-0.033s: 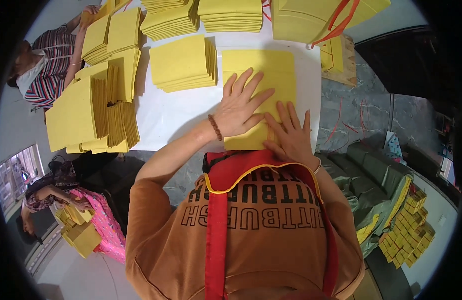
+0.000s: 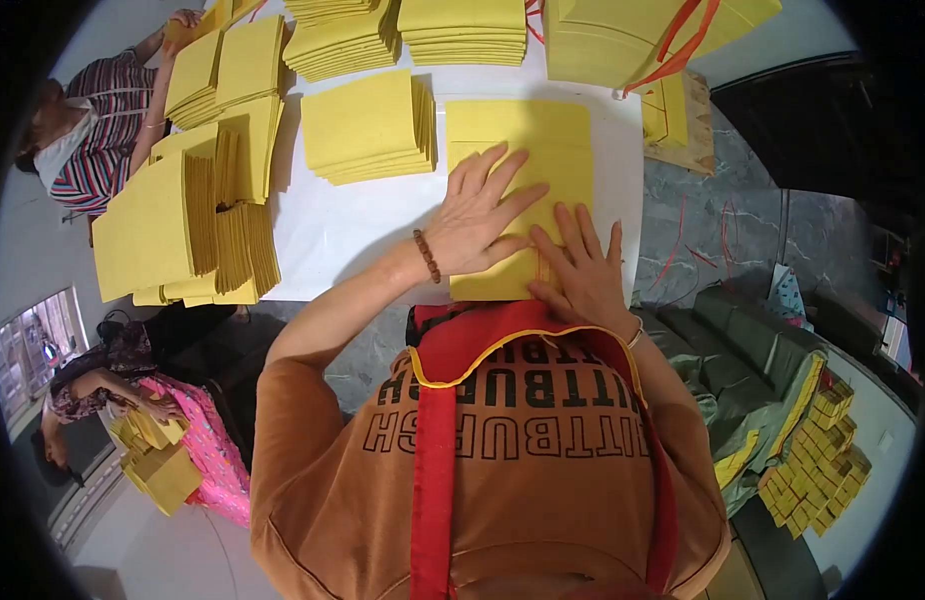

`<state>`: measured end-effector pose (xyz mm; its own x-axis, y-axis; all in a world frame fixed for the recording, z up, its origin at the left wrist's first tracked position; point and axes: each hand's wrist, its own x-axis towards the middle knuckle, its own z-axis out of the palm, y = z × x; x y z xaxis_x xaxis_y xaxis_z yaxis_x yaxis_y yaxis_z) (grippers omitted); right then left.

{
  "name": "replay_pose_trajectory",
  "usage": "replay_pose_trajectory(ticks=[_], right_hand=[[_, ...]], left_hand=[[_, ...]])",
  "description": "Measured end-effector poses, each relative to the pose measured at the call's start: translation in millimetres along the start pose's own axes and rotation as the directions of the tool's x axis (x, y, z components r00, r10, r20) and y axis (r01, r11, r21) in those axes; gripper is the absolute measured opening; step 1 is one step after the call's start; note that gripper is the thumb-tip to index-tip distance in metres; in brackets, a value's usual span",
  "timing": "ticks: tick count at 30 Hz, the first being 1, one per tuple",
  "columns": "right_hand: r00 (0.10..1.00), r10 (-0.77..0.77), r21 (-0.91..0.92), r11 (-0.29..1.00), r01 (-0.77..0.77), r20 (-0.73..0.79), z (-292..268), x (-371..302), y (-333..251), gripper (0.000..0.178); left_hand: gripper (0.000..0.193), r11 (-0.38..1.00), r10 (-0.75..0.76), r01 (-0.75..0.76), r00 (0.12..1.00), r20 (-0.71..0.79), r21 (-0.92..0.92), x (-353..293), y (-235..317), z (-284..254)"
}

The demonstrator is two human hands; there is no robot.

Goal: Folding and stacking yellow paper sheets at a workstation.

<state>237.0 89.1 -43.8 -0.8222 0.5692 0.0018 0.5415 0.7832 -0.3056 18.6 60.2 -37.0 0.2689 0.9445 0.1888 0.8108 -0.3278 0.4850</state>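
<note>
A flat yellow paper sheet [image 2: 523, 120] with a crease across its far part lies on the white table [image 2: 333, 235] in front of me. My left hand [image 2: 483, 212] rests on its middle, palm down with the fingers spread. Beside it, my right hand [image 2: 580, 262] lies flat over the sheet's near right part, fingers stretched out. Neither hand grasps anything. Both palms cover part of the sheet, and faint red lines show between them near the close edge.
A stack of folded yellow paper [image 2: 368, 125] stands left of the sheet, with more stacks [image 2: 148, 230] along the left and far edges. Red straps [image 2: 673, 65] hang at the far right. Two other people [image 2: 113, 130] handle yellow paper at left. A green-covered sofa [image 2: 728, 350] stands at right.
My left hand has slid slightly toward me over the sheet. The right hand stays in place.
</note>
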Motion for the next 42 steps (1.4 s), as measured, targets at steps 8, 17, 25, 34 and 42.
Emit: replay_pose_trajectory(ticks=[8, 17, 25, 34, 42], right_hand=[[1.000, -0.003, 0.014, 1.000, 0.003, 0.028, -5.7, 1.3, -0.7, 0.062], [0.766, 0.619, 0.966, 0.258, 0.014, -0.176, -6.8, 0.4, 35.2, 0.028], [0.756, 0.642, 0.958, 0.276, -0.074, -0.127, 5.4, -3.6, 35.0, 0.024], [0.728, 0.683, 0.945, 0.279, -0.171, -0.069, 12.4, -1.8, 36.3, 0.023], [0.708, 0.703, 0.944, 0.277, -0.179, -0.072, 12.3, 0.0, 35.2, 0.023]], left_hand=[[0.054, 0.909, 0.085, -0.116, 0.992, 0.094, 0.401, -8.4, 27.5, 0.0], [0.047, 0.942, -0.008, -0.022, 0.996, 0.087, 0.336, 3.5, 11.9, -16.2], [0.057, 0.791, 0.019, 0.281, 0.876, -0.481, 0.543, -52.1, -121.5, -67.8], [0.067, 0.817, -0.317, 0.343, 0.939, -0.136, 0.463, -86.1, -165.9, -19.1], [0.073, 0.805, -0.293, 0.313, 0.949, -0.121, 0.503, -93.2, -155.0, -8.6]])
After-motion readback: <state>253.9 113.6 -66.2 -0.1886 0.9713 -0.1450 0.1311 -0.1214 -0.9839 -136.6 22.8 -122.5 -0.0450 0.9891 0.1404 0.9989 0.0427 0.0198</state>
